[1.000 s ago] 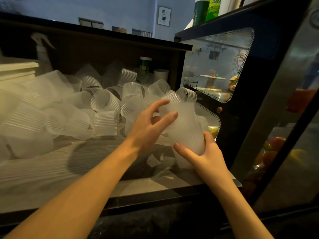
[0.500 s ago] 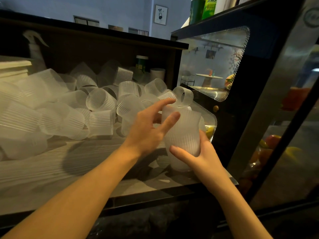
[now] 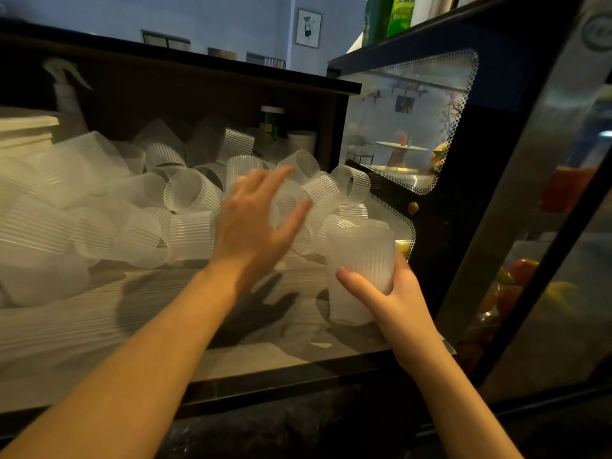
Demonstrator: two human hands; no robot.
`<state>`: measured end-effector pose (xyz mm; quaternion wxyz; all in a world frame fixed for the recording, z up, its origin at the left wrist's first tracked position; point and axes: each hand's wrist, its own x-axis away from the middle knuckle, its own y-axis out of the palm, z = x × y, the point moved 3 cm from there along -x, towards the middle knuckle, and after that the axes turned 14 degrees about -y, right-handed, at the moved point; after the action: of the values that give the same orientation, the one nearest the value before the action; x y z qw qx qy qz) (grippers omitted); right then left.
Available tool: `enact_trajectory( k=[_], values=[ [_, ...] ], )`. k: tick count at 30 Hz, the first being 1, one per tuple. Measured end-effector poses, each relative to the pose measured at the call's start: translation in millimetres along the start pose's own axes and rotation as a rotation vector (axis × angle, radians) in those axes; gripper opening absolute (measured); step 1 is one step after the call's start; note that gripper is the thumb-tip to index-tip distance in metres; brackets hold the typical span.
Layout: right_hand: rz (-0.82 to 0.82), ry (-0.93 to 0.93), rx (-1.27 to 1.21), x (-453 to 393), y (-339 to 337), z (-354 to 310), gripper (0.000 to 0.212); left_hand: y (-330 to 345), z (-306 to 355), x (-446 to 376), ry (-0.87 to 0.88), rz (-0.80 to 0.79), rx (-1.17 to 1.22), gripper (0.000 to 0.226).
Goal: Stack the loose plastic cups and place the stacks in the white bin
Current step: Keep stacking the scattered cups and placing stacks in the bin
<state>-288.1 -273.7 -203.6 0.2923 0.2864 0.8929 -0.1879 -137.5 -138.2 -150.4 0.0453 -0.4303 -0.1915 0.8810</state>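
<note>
The stack of cups [image 3: 359,273] is frosted, translucent plastic with fine vertical ribs around the upper body and a smooth tapered base. It stands upright near the right front corner of the desk [image 3: 99,326], mouth up, long axis vertical. The right hand [image 3: 387,293] grips it from the right, thumb across the front wall, fingers curled behind.

The left hand [image 3: 255,226] hangs over the middle of the desk with fingers spread apart and slightly bent, holding nothing; it is blurred, and its shadow falls on the desk below it. Its fingertips are near the loose cups [image 3: 185,197], though whether they touch one cannot be told.

Those loose cups are the same ribbed, cloudy plastic, lying heaped on their sides across the back and left of the desk, mouths pointing every way.

The desk has a pale streaked wood grain and sits inside a dark recess. A spray bottle [image 3: 66,91] stands at the back left corner, and a green-labelled container [image 3: 271,124] at the back right. A glass display case [image 3: 407,127] with a dotted border adjoins the right edge. The room wall behind is bluish, with a small framed picture [image 3: 308,28].
</note>
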Motion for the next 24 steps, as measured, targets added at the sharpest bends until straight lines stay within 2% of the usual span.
enact_trajectory(
  k=[2, 4, 6, 9, 15, 18, 21, 24],
  values=[
    [-0.022, 0.011, 0.034, 0.4, 0.9, 0.3, 0.068, -7.0, -21.1, -17.4, -0.037, 0.008, -0.196, 0.072],
    [-0.029, 0.017, 0.048, 0.8, 1.7, 0.9, 0.070, -10.6, -40.2, -34.0, -0.087, -0.188, -0.393, 0.086],
    [-0.015, 0.022, 0.045, 0.0, 0.9, 1.8, 0.061, -14.5, -49.0, -47.9, -0.076, -0.371, -0.568, 0.091],
    [0.021, 0.043, 0.025, -0.7, -0.3, 2.9, 0.057, -16.0, -53.8, -55.4, -0.021, -0.468, -0.638, 0.089],
    [0.025, 0.048, 0.090, -1.6, 1.8, 4.3, 0.074, -16.0, -57.7, -43.9, 0.104, -0.219, -0.348, 0.080],
    [0.001, 0.042, 0.119, -0.9, 2.1, 3.4, 0.079, -25.6, -36.0, -40.5, 0.026, -0.047, -0.029, 0.078],
    [-0.036, 0.029, 0.150, -0.7, 4.8, 0.3, 0.078, -26.2, -16.0, -27.8, -0.084, -0.059, 0.223, 0.078],
    [-0.070, 0.016, 0.141, -1.0, 5.6, -0.3, 0.069, -15.1, -4.7, -13.0, -0.116, -0.205, 0.360, 0.081]
  ],
)
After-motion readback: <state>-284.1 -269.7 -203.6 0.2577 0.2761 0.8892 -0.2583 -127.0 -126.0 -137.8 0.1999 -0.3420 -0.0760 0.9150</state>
